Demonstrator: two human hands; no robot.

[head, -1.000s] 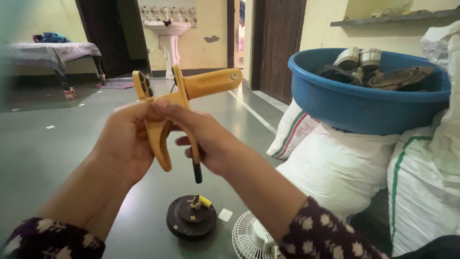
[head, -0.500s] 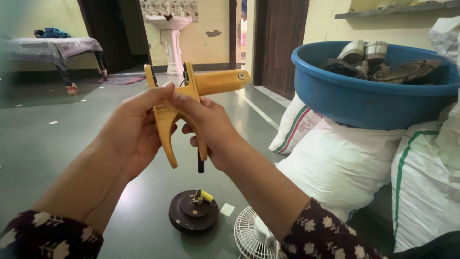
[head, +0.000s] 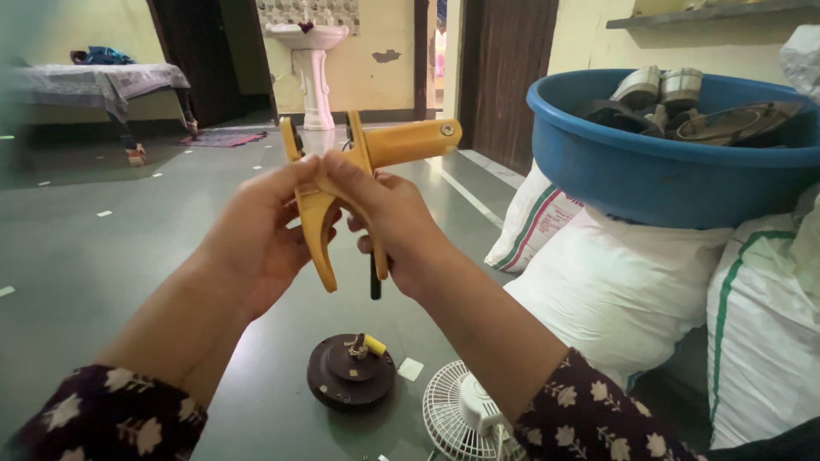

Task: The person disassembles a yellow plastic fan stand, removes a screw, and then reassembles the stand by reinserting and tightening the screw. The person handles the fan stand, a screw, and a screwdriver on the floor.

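I hold a yellow pistol-shaped hand tool (head: 389, 147) up in front of me with both hands. My left hand (head: 260, 235) wraps its grip from the left. My right hand (head: 389, 213) closes over the body and trigger lever from the right. A thin black rod (head: 374, 280) hangs down below my right hand. On the floor beneath lies a dark round motor part (head: 350, 371) with a yellow piece on top. A small white fan guard (head: 465, 414) lies just to its right.
White sacks (head: 615, 290) are stacked at the right, with a blue tub (head: 658, 171) of metal parts on top. A cot (head: 94, 85) stands far left, a white pedestal basin (head: 312, 60) at the back wall, and a dark door (head: 504, 68) beside it.
The tool and both hands sit a little further right in view, and my grip has shifted slightly. The floor parts stay where they were.
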